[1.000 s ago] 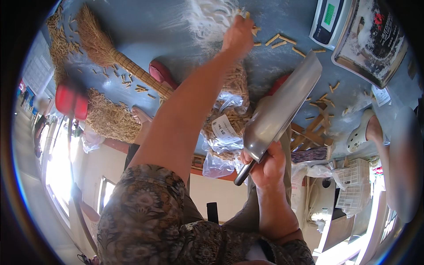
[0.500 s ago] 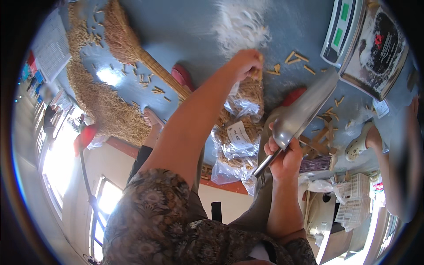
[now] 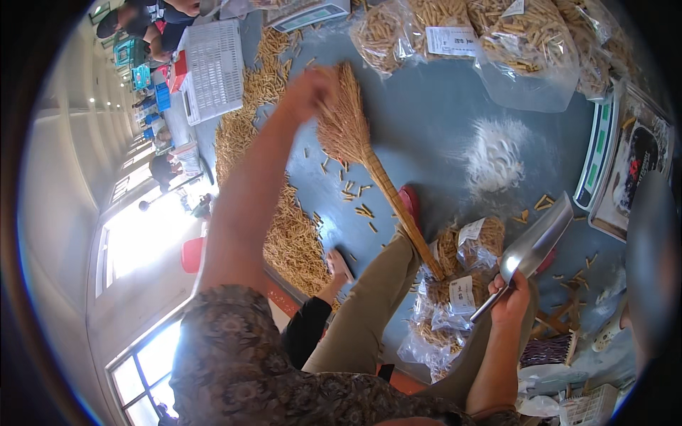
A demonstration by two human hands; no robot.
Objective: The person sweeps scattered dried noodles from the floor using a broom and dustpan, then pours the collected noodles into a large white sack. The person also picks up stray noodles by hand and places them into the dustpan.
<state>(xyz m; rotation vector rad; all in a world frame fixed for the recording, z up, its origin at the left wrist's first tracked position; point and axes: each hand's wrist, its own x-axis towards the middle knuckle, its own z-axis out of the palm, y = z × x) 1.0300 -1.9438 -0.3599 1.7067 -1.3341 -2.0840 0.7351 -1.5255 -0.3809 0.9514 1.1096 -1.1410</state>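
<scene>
My right hand point(image 3: 513, 297) is closed round the handle of a shiny metal scoop point(image 3: 536, 238), whose trough points up and to the right. Bags of brown stick-shaped pieces point(image 3: 480, 241) lie just left of it, clear plastic with white labels. My left hand point(image 3: 315, 91) is stretched far forward, smeared by motion, so its fingers cannot be read. It is by the bristles of a straw broom point(image 3: 346, 117); whether it touches them I cannot tell. A long heap of loose brown sticks point(image 3: 291, 234) runs beneath and beside my left forearm.
Large filled bags point(image 3: 529, 42) line the far right. A scale point(image 3: 604, 149) with green displays stands at the right beside a powder-dusted metal tray point(image 3: 632, 170). White powder point(image 3: 495, 156) lies mid-surface. A white crate point(image 3: 213, 67) sits far left. Another person's foot point(image 3: 338, 265) is near the heap.
My view has swung left. My left hand has gone from the bagged sticks to beside the broom's bristles. The scoop stays in my right hand.
</scene>
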